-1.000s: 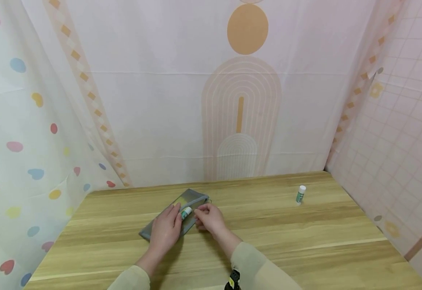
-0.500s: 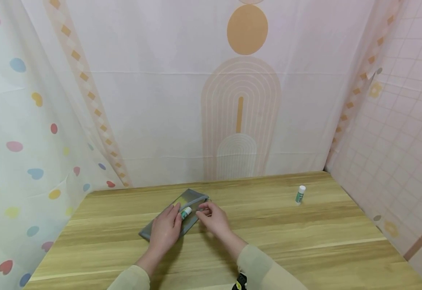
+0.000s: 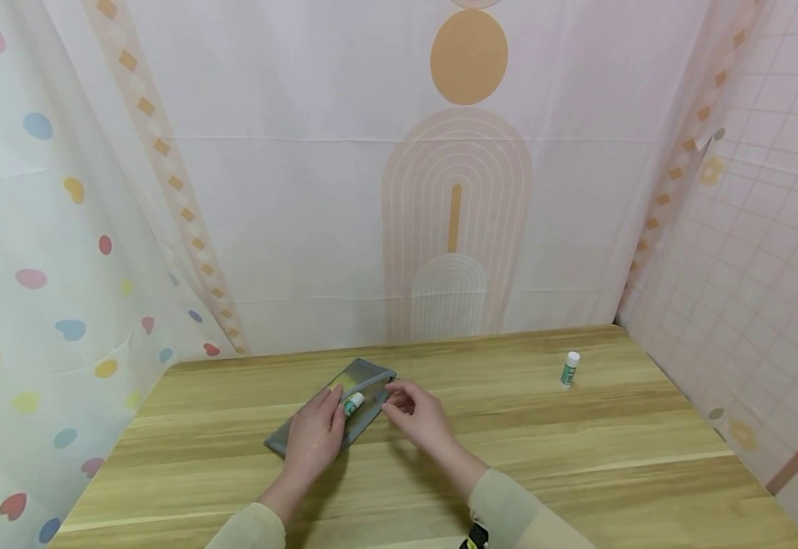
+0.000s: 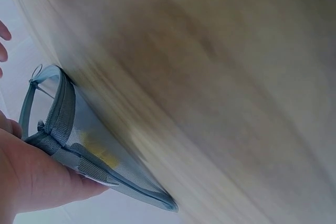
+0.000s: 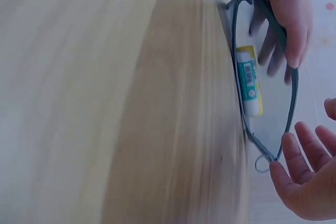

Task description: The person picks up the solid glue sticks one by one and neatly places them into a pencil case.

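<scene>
A grey mesh zipper pouch (image 3: 359,370) lies slantwise on the table with its mouth gaping. My left hand (image 3: 315,428) holds it at the side, the thumb and fingers on either side of an edge in the right wrist view. Inside rests a glue stick (image 5: 248,81) with a white cap and green label, beside something yellow (image 4: 100,148) that shows through the mesh. My right hand (image 3: 421,418), fingers bent loosely with nothing between them, is at the pouch's right end, fingertips close to the rim; whether they touch it I cannot tell.
A second glue stick (image 3: 568,370) stands upright toward the right rear of the wooden table (image 3: 577,457). Patterned curtains (image 3: 302,229) hang behind the table and along both sides.
My right hand has drawn back to the right from beside the glue stick to the pouch's end, its fingers spreading apart. The left hand and the pouch have stayed in place.
</scene>
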Demonstrator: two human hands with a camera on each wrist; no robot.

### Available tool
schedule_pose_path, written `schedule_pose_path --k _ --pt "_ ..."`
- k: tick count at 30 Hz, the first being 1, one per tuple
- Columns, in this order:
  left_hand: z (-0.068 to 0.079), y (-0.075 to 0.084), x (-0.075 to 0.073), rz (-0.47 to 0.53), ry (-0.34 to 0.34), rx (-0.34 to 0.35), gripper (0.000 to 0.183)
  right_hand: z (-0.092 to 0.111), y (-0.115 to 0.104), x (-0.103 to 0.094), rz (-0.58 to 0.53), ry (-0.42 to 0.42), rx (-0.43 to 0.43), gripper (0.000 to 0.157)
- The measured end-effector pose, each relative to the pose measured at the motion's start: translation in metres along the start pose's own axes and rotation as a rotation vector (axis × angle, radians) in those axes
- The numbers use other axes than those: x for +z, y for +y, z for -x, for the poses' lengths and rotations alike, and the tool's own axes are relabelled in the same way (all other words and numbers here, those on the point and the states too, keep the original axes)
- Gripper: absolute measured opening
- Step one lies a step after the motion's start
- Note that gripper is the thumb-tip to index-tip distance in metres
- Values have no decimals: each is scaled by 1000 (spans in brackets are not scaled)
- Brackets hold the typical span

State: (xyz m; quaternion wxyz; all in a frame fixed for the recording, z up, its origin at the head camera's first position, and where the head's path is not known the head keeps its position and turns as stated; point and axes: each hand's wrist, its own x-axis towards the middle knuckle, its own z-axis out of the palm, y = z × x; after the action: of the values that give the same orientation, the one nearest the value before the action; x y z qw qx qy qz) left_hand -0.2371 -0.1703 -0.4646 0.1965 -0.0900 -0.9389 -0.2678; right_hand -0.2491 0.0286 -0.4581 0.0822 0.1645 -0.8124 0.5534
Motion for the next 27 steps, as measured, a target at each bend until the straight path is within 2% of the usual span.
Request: schedule_pose_path --k 11,14,19,27 --pt "1 1 0 6 -17 -20 40 3 3 -28 130 18 -128 30" --pt "1 1 0 8 -21 -23 41 3 3 -35 190 37 -190 32" --pt "1 1 -1 8 -23 -19 41 4 2 -46 283 70 -239 35" --pt "0 1 -1 -5 12 6 39 7 4 -64 491 111 -361 41"
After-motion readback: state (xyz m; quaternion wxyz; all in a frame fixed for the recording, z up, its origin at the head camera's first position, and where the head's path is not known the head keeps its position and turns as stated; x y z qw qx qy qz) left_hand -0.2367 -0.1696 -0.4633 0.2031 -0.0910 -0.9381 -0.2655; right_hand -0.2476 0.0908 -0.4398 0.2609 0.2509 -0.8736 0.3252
